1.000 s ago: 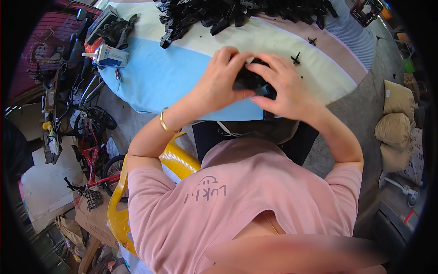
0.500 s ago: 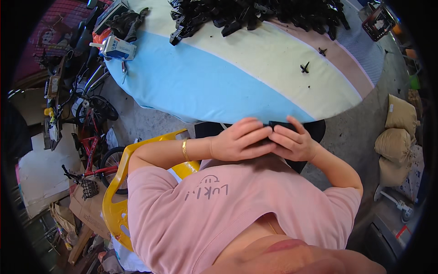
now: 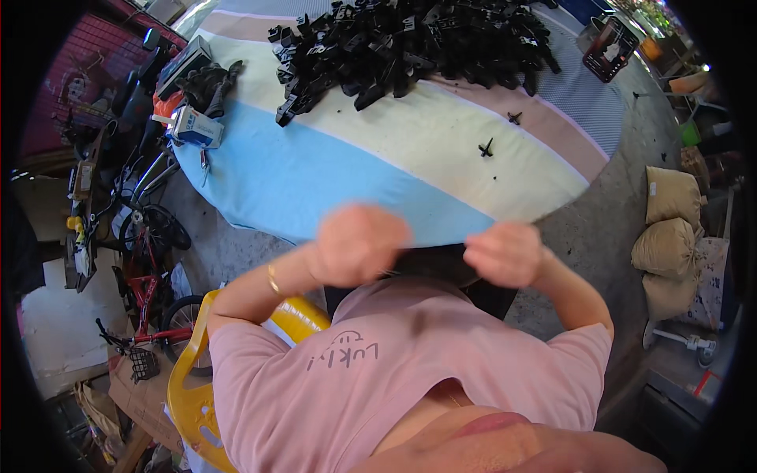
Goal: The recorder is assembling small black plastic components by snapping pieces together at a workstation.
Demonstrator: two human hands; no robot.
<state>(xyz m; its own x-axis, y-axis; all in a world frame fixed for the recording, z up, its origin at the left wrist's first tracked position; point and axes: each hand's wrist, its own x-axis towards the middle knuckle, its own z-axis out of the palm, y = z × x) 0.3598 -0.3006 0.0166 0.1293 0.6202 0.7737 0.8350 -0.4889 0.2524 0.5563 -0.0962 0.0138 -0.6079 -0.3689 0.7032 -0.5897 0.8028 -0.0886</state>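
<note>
My left hand (image 3: 359,244) is smeared by motion at the near edge of the cloth-covered table (image 3: 347,181), so its fingers do not show clearly. A short way to the right, my right hand (image 3: 505,254) has its fingers curled in; whatever is inside them is hidden. The hands are apart, with my dark lap between and below them. A large heap of black plastic parts (image 3: 410,47) covers the far middle of the table. Two small black pieces, a cross-shaped one (image 3: 486,148) and another piece (image 3: 514,118), lie to the right of the heap.
At the table's left edge stand a blue-and-white carton (image 3: 197,128) and dark gloves (image 3: 209,85). A phone-like device (image 3: 611,49) is at the far right. I sit on a yellow chair (image 3: 185,394); a red bicycle (image 3: 146,303) is left, stuffed sacks (image 3: 666,244) right.
My hands were together over a small dark piece and have moved apart, the left one leftward. The view has shifted, so more of the black heap shows.
</note>
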